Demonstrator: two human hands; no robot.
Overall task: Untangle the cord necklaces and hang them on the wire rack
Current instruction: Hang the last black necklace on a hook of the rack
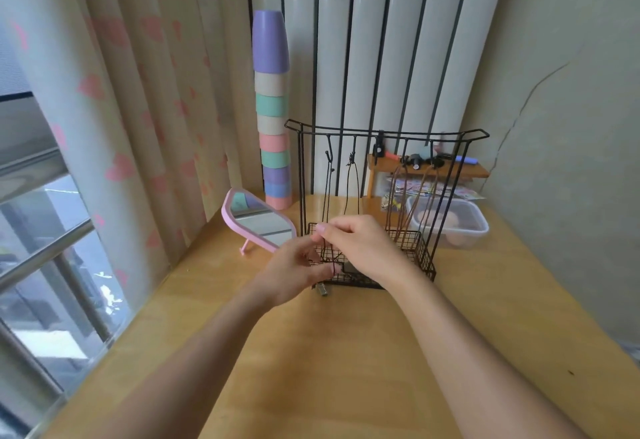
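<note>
- Because the wire rack stands upright at the back of the wooden table, the work is done against a frame that looks light. It could probably tip or slide if a cord is pulled hard.
- The right hand is in front of the rack's lower basket, with thumb and forefinger closed in a narrow pinch on a black strand.
- The left hand sits just below and beside it, its fingers curled around the lower run of the same black cords.
- The black cord necklaces hang from hooks on the left part of the top rail and run down into both hands. The crossed section lies between the two hands, partly hidden.
- The brown cord necklaces hang apart on the right side of the rack, and neither hand touches them.
- A small metal piece, probably a pendant, hangs just under the left hand.
- Handling judgement: the cords look thin, soft and limp, with almost no weight.
  - They will probably snag on the basket mesh rather than break.
  - The best hold is a fingertip pinch close to each side of the crossing, keeping the strand slack.
  - The pendant end should be supported so that its weight does not tighten the knot.
</note>
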